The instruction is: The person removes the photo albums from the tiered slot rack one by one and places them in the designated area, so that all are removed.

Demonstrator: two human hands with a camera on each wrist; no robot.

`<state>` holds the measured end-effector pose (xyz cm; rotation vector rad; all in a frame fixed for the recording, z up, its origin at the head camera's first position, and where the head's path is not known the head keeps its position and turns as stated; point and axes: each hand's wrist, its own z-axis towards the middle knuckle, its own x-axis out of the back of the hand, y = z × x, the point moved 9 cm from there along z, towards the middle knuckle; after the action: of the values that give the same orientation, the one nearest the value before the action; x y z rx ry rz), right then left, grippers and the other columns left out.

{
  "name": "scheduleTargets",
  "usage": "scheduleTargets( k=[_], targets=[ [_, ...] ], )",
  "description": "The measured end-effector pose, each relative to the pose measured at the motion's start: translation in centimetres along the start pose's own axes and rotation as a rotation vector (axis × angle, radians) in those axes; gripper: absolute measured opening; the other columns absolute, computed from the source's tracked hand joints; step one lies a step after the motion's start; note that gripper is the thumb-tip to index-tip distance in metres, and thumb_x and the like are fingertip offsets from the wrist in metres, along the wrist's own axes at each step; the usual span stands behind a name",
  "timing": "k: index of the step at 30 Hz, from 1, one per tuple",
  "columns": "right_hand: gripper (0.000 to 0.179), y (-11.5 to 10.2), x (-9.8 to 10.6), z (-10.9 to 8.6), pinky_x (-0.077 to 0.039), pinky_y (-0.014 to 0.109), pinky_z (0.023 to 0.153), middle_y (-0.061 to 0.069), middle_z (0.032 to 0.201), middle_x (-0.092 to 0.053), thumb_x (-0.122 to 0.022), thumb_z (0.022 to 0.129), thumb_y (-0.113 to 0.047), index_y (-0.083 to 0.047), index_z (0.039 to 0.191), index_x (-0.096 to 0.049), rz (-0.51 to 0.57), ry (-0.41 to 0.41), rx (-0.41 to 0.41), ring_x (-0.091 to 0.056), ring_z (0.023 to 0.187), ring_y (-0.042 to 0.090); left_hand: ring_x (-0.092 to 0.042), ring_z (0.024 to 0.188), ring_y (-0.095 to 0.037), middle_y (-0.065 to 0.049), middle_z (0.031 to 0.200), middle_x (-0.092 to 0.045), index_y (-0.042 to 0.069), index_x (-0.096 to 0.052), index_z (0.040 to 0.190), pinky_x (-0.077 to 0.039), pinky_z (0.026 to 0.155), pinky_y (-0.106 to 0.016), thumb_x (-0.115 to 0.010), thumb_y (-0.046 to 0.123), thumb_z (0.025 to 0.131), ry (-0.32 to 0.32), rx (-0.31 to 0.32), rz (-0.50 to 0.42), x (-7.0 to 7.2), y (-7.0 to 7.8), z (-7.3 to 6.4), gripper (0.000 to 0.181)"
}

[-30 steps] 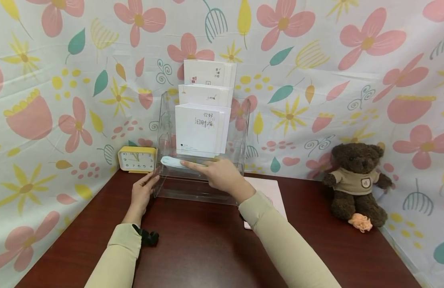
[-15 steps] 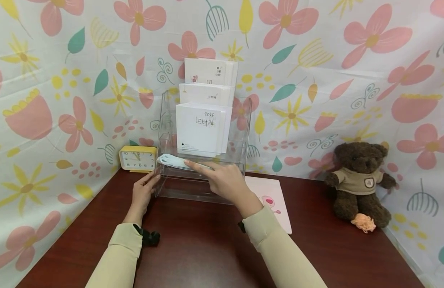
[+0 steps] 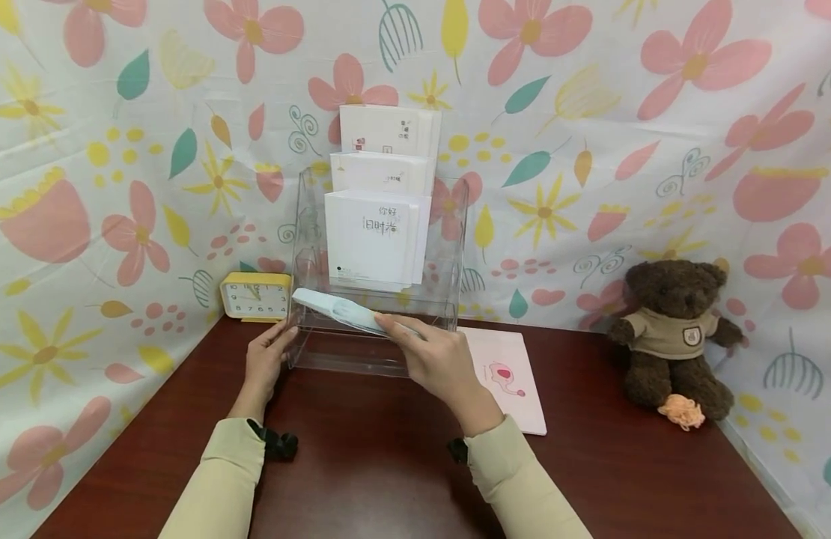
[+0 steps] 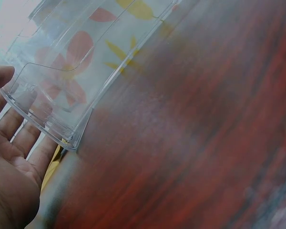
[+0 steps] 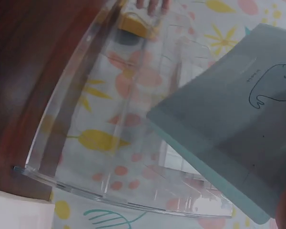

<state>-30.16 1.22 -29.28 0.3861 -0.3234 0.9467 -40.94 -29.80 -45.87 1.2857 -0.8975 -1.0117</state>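
A clear acrylic rack (image 3: 361, 364) with stepped tiers stands on the table. My left hand (image 3: 262, 367) grips its left side edge; in the left wrist view the thumb lies on one face of the clear panel (image 4: 62, 78) and the fingers are behind it. My right hand (image 3: 449, 368) holds a light blue notebook (image 3: 329, 305) by its right end, tilted in front of the lower tiers. In the right wrist view a whale-like line drawing shows on the notebook cover (image 5: 219, 133), with only bits of the hand at the right edge.
White booklets (image 3: 371, 239) stand in the rack's upper tiers. A yellow alarm clock (image 3: 257, 296) is left of the rack. On its right lies a pink notebook (image 3: 510, 382). A brown teddy bear (image 3: 673, 344) sits at far right with peach yarn (image 3: 682, 412) at its feet.
My right hand has moved slightly right and down. The blue notebook has tipped, its right end lower and more of its cover showing. My left hand has stayed on the rack's edge.
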Motion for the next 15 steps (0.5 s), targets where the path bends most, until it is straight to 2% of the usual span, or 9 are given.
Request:
scheduleTargets(
  k=[2, 6, 11, 15],
  targets=[
    [0.045, 0.0, 0.8, 0.2, -0.022, 0.020, 0.041, -0.004, 0.113, -0.074, -0.062, 0.099, -0.012, -0.029, 0.141, -0.061, 0.030, 0.041, 0.009, -0.066, 0.063, 0.013, -0.059, 0.106, -0.001, -0.006, 0.148, -0.052, 0.012, -0.056, 0.145, -0.052, 0.083, -0.023, -0.071, 0.036, 0.096, -0.003, -0.011, -0.002, 0.0, 0.1, 0.1, 0.057],
    [0.046, 0.2, 2.1, 0.6, -0.029, 0.021, 0.040, 0.001, 0.108, -0.075, -0.062, 0.101, -0.016, -0.029, 0.145, -0.057, 0.096, 0.086, -0.002, -0.057, 0.050, 0.011, -0.059, 0.108, -0.002, -0.006, 0.149, -0.052, 0.013, -0.056, 0.145, -0.052, 0.083, -0.022, -0.071, 0.037, 0.096, 0.003, -0.018, 0.007, 0.2, 0.1, 0.2, 0.058],
    [0.046, 0.5, 3.4, 0.7, -0.039, 0.024, 0.041, 0.003, 0.104, -0.076, -0.060, 0.103, -0.018, -0.030, 0.147, -0.055, 0.124, 0.114, -0.011, -0.066, 0.059, 0.015, -0.059, 0.108, 0.000, -0.008, 0.148, -0.053, 0.012, -0.055, 0.146, -0.052, 0.084, -0.023, -0.071, 0.035, 0.096, 0.004, -0.010, 0.007, 0.1, 0.0, 0.1, 0.057],
    [0.046, 1.0, 4.5, 0.7, -0.041, 0.026, 0.041, 0.004, 0.101, -0.076, -0.063, 0.101, -0.018, -0.029, 0.146, -0.057, 0.122, 0.131, -0.018, -0.070, 0.066, 0.017, -0.060, 0.105, 0.002, -0.010, 0.148, -0.052, 0.010, -0.054, 0.146, -0.052, 0.084, -0.023, -0.070, 0.034, 0.097, -0.002, -0.028, 0.008, -0.2, 0.3, 0.0, 0.057]
  ],
)
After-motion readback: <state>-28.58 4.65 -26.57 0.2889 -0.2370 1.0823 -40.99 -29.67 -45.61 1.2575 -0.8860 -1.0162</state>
